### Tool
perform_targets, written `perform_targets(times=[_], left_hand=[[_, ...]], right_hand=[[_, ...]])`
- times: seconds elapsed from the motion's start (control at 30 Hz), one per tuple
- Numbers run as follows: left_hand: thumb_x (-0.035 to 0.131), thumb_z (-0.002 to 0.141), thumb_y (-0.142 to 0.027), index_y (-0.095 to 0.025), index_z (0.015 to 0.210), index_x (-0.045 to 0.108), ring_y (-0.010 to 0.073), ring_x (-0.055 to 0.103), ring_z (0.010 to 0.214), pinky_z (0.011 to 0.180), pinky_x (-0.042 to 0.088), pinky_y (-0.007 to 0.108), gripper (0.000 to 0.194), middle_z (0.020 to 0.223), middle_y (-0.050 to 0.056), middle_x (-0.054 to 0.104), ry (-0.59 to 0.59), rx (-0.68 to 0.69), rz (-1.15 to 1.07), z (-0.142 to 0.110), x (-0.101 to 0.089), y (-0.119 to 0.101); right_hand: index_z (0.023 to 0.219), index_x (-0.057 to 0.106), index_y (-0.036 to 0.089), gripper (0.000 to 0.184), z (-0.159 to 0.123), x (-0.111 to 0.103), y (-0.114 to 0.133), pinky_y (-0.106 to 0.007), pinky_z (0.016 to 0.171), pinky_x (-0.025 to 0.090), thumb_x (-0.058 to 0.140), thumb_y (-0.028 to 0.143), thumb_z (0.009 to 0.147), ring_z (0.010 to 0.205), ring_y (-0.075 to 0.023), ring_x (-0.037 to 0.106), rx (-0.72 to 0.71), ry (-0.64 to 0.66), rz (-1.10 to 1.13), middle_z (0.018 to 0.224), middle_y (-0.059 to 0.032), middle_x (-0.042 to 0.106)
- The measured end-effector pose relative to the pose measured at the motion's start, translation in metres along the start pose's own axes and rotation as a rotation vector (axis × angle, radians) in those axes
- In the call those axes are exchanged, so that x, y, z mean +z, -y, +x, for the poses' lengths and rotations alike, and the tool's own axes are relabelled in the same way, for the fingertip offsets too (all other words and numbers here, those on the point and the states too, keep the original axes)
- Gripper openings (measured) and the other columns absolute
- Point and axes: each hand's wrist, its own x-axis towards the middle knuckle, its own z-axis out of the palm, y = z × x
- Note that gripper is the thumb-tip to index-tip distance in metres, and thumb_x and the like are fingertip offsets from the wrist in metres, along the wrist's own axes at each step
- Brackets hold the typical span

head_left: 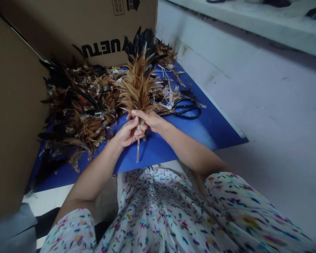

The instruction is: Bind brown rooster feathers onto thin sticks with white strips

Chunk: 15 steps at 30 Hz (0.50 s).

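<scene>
A feather duster [139, 82], with brown-gold feathers and black ones at its far end, points away from me above the blue table. My left hand [130, 133] is closed around its lower end, where a thin stick juts out toward me. Across the base of the feathers lies my right hand [150, 120], its fingers closed on the same duster; the fingertips are partly hidden. Black-handled scissors [186, 108] rest on the table just right of my right hand, blades partly covered by feathers. A big heap of loose brown and black feathers [81, 102] spreads to the left.
Cardboard boxes [100, 21] stand at the back and along the left. A pale wall [252, 88] borders the right side, with a ledge [265, 21] above. White string [168, 95] lies tangled beyond the scissors. The blue tabletop [221, 130] ends near my body.
</scene>
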Motion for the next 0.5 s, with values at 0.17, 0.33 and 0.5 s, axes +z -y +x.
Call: perform_targets(times=[0.17,0.33,0.5], left_hand=[[0.064,0.092,-0.037,-0.013,0.074,0.054,-0.0002,0.03,0.036,0.037,0.028,0.011,0.031,0.061,-0.001,0.051,0.043,-0.035,0.021,-0.0016,-0.0018,-0.0012],[0.075,0.082,-0.04,-0.015,0.073,0.049,0.0003,0.03,0.037,0.037,0.026,0.01,0.038,0.058,-0.007,0.038,0.067,-0.05,0.042,-0.0035,-0.0006,-0.0025],[0.083,0.072,-0.045,-0.015,0.072,0.046,-0.0002,0.029,0.038,0.037,0.025,0.01,0.048,0.057,-0.007,0.038,0.095,-0.036,0.07,-0.0035,-0.0009,-0.0024]], right_hand=[[0.084,0.073,0.018,0.044,0.0024,-0.0027,-0.003,-0.023,0.074,0.057,0.074,0.06,0.072,0.081,-0.0141,0.069,-0.028,0.085,0.045,0.082,-0.0026,0.074],[0.079,0.073,0.016,0.042,0.0024,-0.0031,-0.0023,-0.025,0.085,0.055,0.076,0.058,0.071,0.084,-0.0138,0.068,-0.095,0.093,0.046,0.083,-0.0027,0.073],[0.081,0.074,0.015,0.043,0.0028,-0.0034,-0.0031,-0.027,0.086,0.055,0.076,0.058,0.071,0.085,-0.0146,0.069,-0.111,0.088,0.041,0.085,-0.0039,0.074]])
